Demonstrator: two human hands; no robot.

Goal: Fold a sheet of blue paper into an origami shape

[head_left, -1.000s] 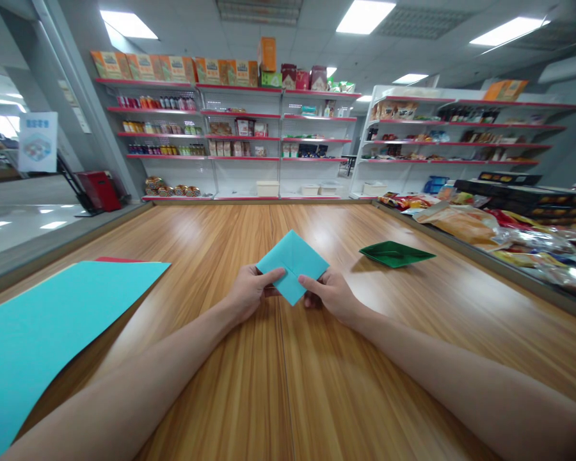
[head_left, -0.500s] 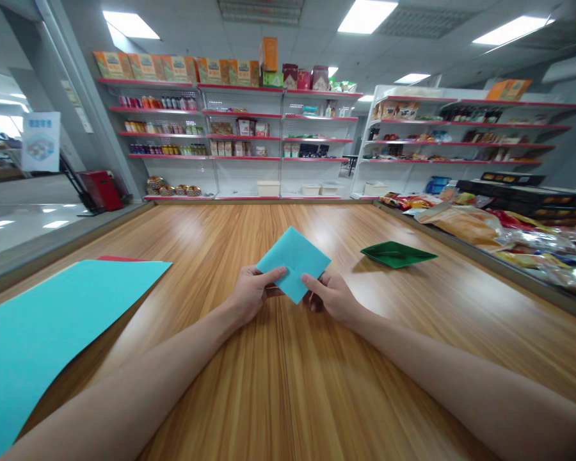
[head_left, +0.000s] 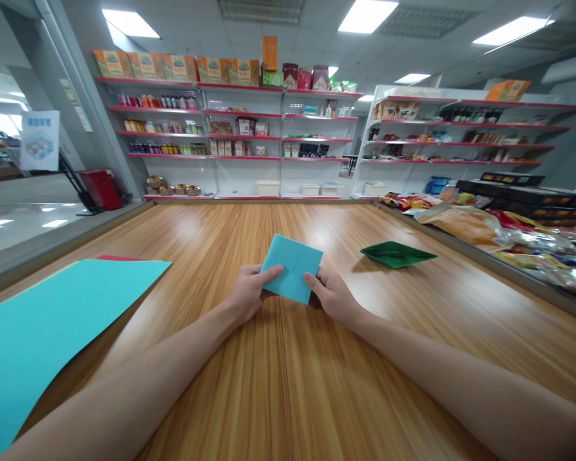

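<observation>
A folded square of light blue paper (head_left: pixel 295 266) is held up over the middle of the wooden table, tilted slightly clockwise. My left hand (head_left: pixel 250 289) pinches its left edge, thumb on the front face and fingers behind. At the lower right edge my right hand (head_left: pixel 333 293) grips it the same way; the fingers behind the paper are mostly hidden. Farther right on the table lies a folded dark green paper piece (head_left: pixel 398 254), long and pointed at both ends, apart from my hands.
Large light blue sheets (head_left: pixel 72 320) lie at the left, with a red sheet (head_left: pixel 125 258) peeking out beneath. Packaged snacks (head_left: pixel 523 237) are heaped past the table's right rim. Stocked shelves (head_left: pixel 240 115) stand beyond the far edge of the wooden table (head_left: pixel 288 397).
The blue paper has turned from a diamond position to a nearly level square between my hands. Both hands stay close to where they were. The green piece has not moved.
</observation>
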